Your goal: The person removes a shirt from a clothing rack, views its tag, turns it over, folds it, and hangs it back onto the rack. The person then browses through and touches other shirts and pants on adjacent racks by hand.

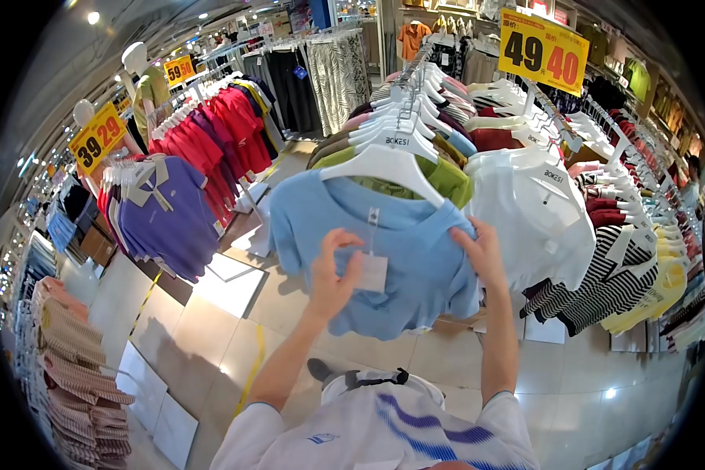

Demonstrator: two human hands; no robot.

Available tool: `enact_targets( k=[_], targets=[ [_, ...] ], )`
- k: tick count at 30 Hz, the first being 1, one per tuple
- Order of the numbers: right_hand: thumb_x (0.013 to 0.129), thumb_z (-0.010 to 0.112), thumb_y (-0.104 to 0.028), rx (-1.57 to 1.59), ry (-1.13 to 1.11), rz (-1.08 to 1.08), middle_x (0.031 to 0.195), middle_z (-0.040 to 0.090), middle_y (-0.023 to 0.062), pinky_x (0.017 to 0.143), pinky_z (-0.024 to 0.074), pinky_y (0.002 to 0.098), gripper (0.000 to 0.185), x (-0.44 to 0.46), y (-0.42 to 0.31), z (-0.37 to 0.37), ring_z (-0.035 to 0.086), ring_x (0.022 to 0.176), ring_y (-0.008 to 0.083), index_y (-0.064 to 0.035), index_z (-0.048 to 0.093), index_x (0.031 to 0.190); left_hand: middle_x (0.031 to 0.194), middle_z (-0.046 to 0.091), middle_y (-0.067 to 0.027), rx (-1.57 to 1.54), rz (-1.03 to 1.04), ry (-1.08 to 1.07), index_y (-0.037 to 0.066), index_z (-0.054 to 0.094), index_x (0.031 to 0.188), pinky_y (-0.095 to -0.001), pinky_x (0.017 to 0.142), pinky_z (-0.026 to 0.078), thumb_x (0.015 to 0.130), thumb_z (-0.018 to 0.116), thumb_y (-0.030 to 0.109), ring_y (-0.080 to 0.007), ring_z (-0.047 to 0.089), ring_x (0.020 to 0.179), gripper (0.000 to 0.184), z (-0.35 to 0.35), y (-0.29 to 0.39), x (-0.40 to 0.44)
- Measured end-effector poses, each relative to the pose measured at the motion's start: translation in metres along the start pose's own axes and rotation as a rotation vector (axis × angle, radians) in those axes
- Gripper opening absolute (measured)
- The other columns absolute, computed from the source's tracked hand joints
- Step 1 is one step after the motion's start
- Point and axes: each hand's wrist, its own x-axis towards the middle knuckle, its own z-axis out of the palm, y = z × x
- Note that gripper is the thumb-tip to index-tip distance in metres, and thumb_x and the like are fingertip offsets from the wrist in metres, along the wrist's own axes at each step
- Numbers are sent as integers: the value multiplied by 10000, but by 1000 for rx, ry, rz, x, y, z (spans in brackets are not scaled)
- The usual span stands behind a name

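A light blue T-shirt (pixel 305 211) hangs on a white hanger (pixel 388 166) at the front of a rack, facing me. From its neckline hangs a white paper tag (pixel 370 273). My left hand (pixel 335 270) is at the tag's left edge, thumb and forefinger curved with a gap between them; whether the fingers touch the tag is unclear. At the shirt's right shoulder, my right hand (pixel 482 251) grips the blue fabric between thumb and fingers. Green shirts (pixel 446 182) hang right behind the blue one.
White shirts (pixel 525 211) hang close on the right, with striped shirts (pixel 615 274) beyond. Purple polo shirts (pixel 168 219) and red shirts (pixel 235 117) are on the left. Price signs (pixel 544 51) stand above the racks. Pinkish striped clothes (pixel 82 376) hang at the lower left.
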Motion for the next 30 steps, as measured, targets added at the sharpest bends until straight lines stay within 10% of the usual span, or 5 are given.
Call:
enact_targets(
  k=[10,23,30],
  targets=[
    [849,669,-228,318,-59,207,820,666,78,626,499,262,332,62,15,-14,613,705,121,76,648,981,803,592,-130,283,-272,78,8,531,903,-331,680,473,851,640,107,-241,607,757,156,13,-131,-59],
    [852,677,-233,224,-96,260,853,674,96,653,511,274,355,59,29,-1,627,726,135,74,639,1026,1264,443,-255,565,-391,-31,-70,363,1264,-479,987,315,617,828,414,-377,422,1194,932,121,-129,-18],
    [852,670,-268,291,-116,293,823,665,72,648,495,273,348,61,32,-5,609,730,118,53,651,985,1257,448,-245,552,-367,174,-56,330,1274,-506,979,288,624,819,389,-377,409,1204,927,126,-173,-27]
  ],
)
